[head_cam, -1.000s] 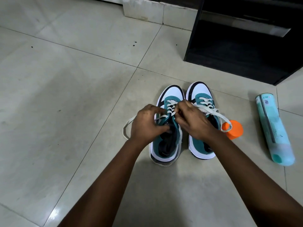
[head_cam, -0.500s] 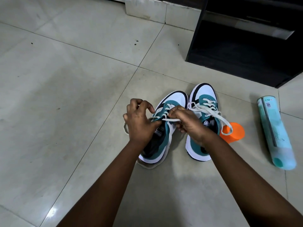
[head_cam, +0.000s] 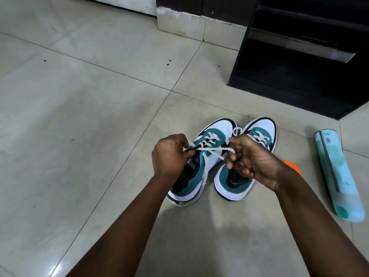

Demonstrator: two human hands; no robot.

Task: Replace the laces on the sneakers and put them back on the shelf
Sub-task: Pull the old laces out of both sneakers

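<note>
Two bare forearms reach forward from the bottom edge over the tiled floor (head_cam: pixel 79 116). The left hand (head_cam: pixel 169 156) is curled and pinches one end of a white lace (head_cam: pixel 211 149) over the left sneaker (head_cam: pixel 199 166), which lies tilted onto its side with its toe pointing away. The right hand (head_cam: pixel 253 158) is clenched round the other end of that lace, so the lace runs nearly straight between the two hands above the shoe's tongue. Just beside it, on the right, the right sneaker (head_cam: pixel 259 134) stands upright and laced, partly hidden by the right hand. An orange object (head_cam: pixel 292 165) peeks out behind the right wrist. Further right, a pale teal cylinder (head_cam: pixel 335 174) lies on its side. Beyond the shoes stands a black shelf (head_cam: pixel 299 76), its lower compartment dark.
</note>
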